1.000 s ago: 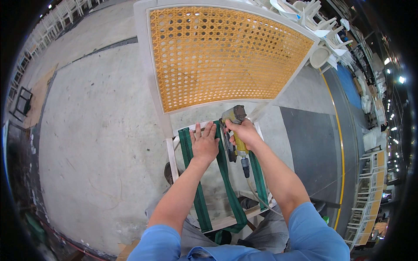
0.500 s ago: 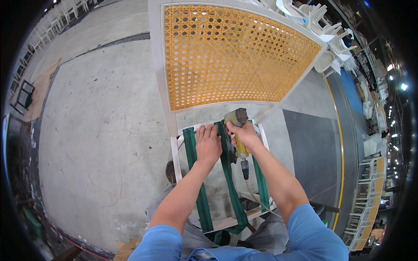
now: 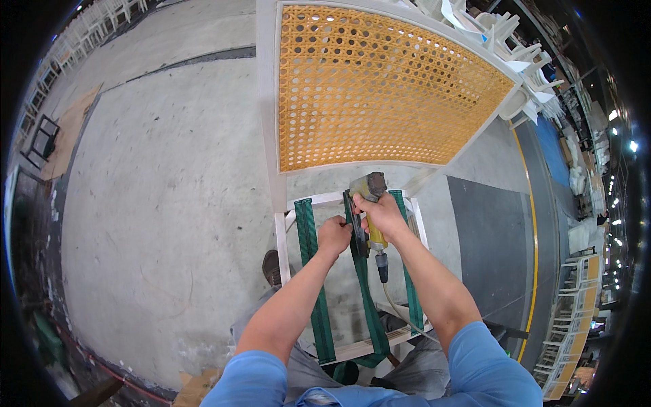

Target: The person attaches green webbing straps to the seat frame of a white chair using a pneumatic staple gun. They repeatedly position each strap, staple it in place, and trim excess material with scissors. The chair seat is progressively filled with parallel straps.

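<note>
A person's right hand (image 3: pixel 384 214) grips a yellow pneumatic staple gun (image 3: pixel 369 203) while the left hand (image 3: pixel 334 235) pinches a green webbing strap (image 3: pixel 360 271) across a white wooden chair seat frame (image 3: pixel 281 244), below an orange woven cane chair back (image 3: pixel 380 88).

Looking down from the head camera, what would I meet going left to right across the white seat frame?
Shoe → left green strap → left hand → middle green strap → yellow power tool in the right hand → right green strap.
</note>
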Tool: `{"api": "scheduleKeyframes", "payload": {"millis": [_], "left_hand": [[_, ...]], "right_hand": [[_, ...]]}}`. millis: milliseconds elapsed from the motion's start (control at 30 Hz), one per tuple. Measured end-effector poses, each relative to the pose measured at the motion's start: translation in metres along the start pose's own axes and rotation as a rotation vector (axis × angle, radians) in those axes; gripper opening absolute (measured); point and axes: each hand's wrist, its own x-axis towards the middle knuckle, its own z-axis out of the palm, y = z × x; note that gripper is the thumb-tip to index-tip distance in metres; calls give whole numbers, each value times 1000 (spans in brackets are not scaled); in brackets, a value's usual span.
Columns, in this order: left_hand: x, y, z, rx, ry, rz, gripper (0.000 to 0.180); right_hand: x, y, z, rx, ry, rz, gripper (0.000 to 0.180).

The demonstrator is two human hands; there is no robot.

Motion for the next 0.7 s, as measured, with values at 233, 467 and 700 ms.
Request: {"api": "scheduleKeyframes", "payload": {"millis": [233,467,700], "left_hand": [[1,0,-3,-10,-28,-49,25],[5,-2,-1,-34,-35,-80,28],[3,-2,10,-117,-26,-81,25]], "right_hand": [[-3,1,4,-18,44,26,27],[-5,5,0,-8,49,-7,30],[-9,6,-12,-24,95,21,28]]}}
